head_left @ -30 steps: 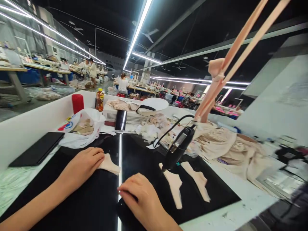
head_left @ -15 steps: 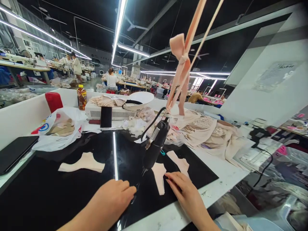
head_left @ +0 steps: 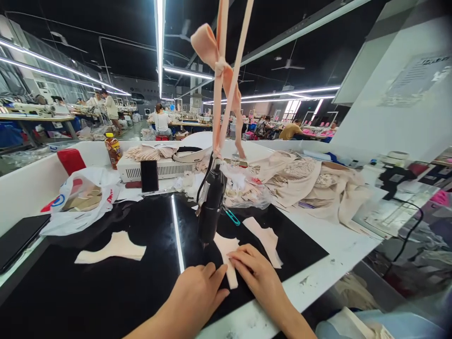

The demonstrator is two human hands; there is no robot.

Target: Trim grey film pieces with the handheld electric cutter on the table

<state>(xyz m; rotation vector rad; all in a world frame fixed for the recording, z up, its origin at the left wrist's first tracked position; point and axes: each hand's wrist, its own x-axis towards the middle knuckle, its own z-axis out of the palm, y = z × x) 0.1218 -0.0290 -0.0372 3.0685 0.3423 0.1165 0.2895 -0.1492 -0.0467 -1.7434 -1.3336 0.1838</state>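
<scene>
A pale pink cut fabric piece (head_left: pixel 231 275) lies on the glossy black work surface (head_left: pixel 106 301) between my two hands. My right hand (head_left: pixel 257 270) is at its right edge, fingertips and thumb closed together on it. At the left edge, my left hand (head_left: pixel 199 289) has its index finger and thumb apart, with the index fingertip close to the fabric. Just above hangs a black cylindrical corded tool (head_left: pixel 212 202), its lower end over the top of the piece. Similar fabric pieces lie to the right (head_left: pixel 264 239) and far left (head_left: pixel 115 247).
Pink straps (head_left: pixel 219 103) suspend the tool. Behind it are a teal clip-like object (head_left: pixel 232 216), a phone (head_left: pixel 149 175), a white machine box (head_left: pixel 130 169), a bottle (head_left: pixel 113 153) and heaped beige fabric (head_left: pixel 303 183). A plastic bag (head_left: pixel 81 216) sits at left.
My left hand has moved right, up to the fabric piece, and its index finger and thumb have spread. The view has shifted; the hanging tool now stands more upright and further left.
</scene>
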